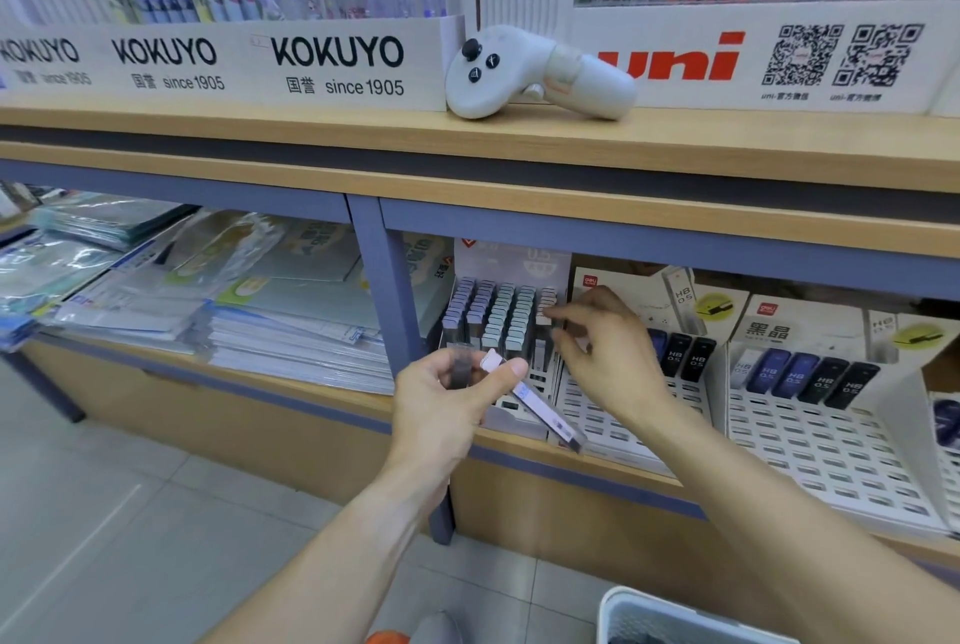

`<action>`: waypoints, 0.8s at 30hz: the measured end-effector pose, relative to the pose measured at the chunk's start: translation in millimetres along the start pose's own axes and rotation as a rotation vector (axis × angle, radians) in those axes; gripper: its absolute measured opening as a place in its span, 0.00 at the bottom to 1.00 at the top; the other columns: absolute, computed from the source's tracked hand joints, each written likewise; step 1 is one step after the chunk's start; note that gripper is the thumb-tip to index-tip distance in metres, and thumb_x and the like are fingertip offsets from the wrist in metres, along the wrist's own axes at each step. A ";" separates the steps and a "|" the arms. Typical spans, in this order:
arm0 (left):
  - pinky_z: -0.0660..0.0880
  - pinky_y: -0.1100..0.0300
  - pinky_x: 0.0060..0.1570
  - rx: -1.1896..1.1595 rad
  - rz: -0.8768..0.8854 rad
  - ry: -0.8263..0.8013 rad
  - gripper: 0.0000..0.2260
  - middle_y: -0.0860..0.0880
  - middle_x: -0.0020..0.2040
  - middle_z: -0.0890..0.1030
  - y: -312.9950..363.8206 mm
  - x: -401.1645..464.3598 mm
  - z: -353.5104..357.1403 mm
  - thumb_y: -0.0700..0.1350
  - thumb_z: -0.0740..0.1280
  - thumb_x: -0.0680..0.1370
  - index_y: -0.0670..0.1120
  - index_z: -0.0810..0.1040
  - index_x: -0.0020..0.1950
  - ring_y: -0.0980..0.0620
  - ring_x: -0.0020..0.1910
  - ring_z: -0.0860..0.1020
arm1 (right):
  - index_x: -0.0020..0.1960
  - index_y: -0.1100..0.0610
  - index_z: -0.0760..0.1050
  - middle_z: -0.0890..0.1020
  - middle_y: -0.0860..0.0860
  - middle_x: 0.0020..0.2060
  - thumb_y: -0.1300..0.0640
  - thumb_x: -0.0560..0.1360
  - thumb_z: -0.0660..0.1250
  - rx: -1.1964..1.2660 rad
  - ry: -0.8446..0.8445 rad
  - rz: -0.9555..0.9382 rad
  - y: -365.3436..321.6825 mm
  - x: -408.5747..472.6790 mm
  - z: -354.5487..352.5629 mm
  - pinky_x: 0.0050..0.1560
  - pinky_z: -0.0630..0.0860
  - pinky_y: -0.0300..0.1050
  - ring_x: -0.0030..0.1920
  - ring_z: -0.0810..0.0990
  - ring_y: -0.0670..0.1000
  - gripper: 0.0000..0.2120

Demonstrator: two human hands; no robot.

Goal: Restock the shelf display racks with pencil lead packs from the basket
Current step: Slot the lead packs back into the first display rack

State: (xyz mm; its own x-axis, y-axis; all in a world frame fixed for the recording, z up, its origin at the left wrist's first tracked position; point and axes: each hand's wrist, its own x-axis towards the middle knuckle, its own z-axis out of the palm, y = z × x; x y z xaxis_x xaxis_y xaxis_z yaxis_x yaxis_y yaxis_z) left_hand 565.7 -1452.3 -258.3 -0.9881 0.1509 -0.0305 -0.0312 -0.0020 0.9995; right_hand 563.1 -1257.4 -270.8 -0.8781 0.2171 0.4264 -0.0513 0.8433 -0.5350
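Observation:
A white slotted display rack [524, 386] on the lower shelf holds several rows of pencil lead packs [498, 313] with pale caps. My left hand [447, 399] is in front of the rack, shut on a few clear lead packs [464, 365]; one long pack [545, 414] sticks out to the lower right. My right hand [602, 347] reaches over the rack's right column, its fingers pinching a pack [545, 316] at the top of that column. The white basket [670, 615] shows at the bottom edge, below my right forearm.
Two more white racks [810, 440] with dark lead packs [810, 375] stand to the right. Stacked plastic-wrapped notebooks [249, 310] fill the left compartment, past a blue divider post [395, 310]. A white handheld controller [530, 71] lies on the upper wooden shelf.

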 end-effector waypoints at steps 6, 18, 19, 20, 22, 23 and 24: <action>0.67 0.67 0.33 0.000 -0.041 -0.009 0.13 0.60 0.25 0.72 -2.3 0.6 0.6 0.50 0.82 0.69 0.44 0.83 0.44 0.62 0.26 0.70 | 0.63 0.48 0.77 0.87 0.50 0.45 0.61 0.76 0.74 0.634 -0.415 0.105 -30.5 -29.8 -28.3 0.58 0.81 0.48 0.49 0.85 0.53 0.18; 0.70 0.55 0.31 -0.303 -0.343 0.061 0.13 0.44 0.43 0.79 5.5 1.4 2.3 0.42 0.62 0.82 0.38 0.85 0.52 0.50 0.30 0.72 | 0.59 0.44 0.77 0.83 0.47 0.41 0.60 0.76 0.73 0.515 0.059 0.124 -2.9 -15.7 -14.4 0.44 0.82 0.46 0.42 0.83 0.47 0.17; 0.71 0.55 0.33 -0.318 -0.340 0.070 0.12 0.43 0.45 0.78 4.9 2.3 2.2 0.41 0.62 0.82 0.37 0.84 0.53 0.50 0.31 0.72 | 0.59 0.44 0.76 0.83 0.46 0.40 0.59 0.76 0.73 0.496 0.106 0.121 -1.9 -13.8 -11.4 0.43 0.79 0.42 0.42 0.82 0.45 0.16; 0.73 0.54 0.35 -0.341 -0.338 0.077 0.12 0.43 0.47 0.77 4.1 3.7 2.3 0.40 0.62 0.83 0.37 0.84 0.53 0.49 0.32 0.73 | 0.58 0.45 0.76 0.83 0.46 0.40 0.59 0.76 0.73 0.484 0.146 0.116 -1.6 -12.1 -8.0 0.42 0.77 0.38 0.42 0.82 0.44 0.15; 0.80 0.51 0.41 -0.379 -0.334 0.080 0.10 0.42 0.48 0.77 2.7 5.8 1.7 0.39 0.63 0.83 0.37 0.83 0.55 0.48 0.36 0.76 | 0.57 0.48 0.74 0.82 0.44 0.41 0.59 0.76 0.73 0.453 0.194 0.085 -0.7 -9.0 0.0 0.43 0.77 0.35 0.44 0.82 0.43 0.14; 0.82 0.50 0.45 -0.381 -0.329 0.076 0.10 0.43 0.49 0.77 2.1 6.1 0.8 0.40 0.64 0.84 0.38 0.83 0.56 0.47 0.39 0.78 | 0.57 0.48 0.74 0.82 0.43 0.41 0.60 0.76 0.73 0.421 0.204 0.056 0.1 -8.0 3.9 0.44 0.78 0.35 0.45 0.82 0.42 0.14; 0.83 0.51 0.48 -0.371 -0.323 0.068 0.09 0.43 0.51 0.79 1.4 6.1 0.2 0.40 0.64 0.84 0.40 0.83 0.57 0.47 0.43 0.80 | 0.56 0.49 0.74 0.82 0.43 0.42 0.60 0.76 0.73 0.385 0.208 0.022 1.1 -7.5 7.0 0.44 0.79 0.36 0.45 0.82 0.42 0.13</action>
State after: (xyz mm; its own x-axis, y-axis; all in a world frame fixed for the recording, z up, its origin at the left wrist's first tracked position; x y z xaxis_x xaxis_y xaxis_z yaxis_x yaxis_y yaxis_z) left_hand 559.7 -1451.2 -257.0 -0.9264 0.1374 -0.3507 -0.3766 -0.3191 0.8697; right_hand 566.3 -1261.5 -279.6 -0.7686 0.3605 0.5284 -0.2417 0.6012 -0.7617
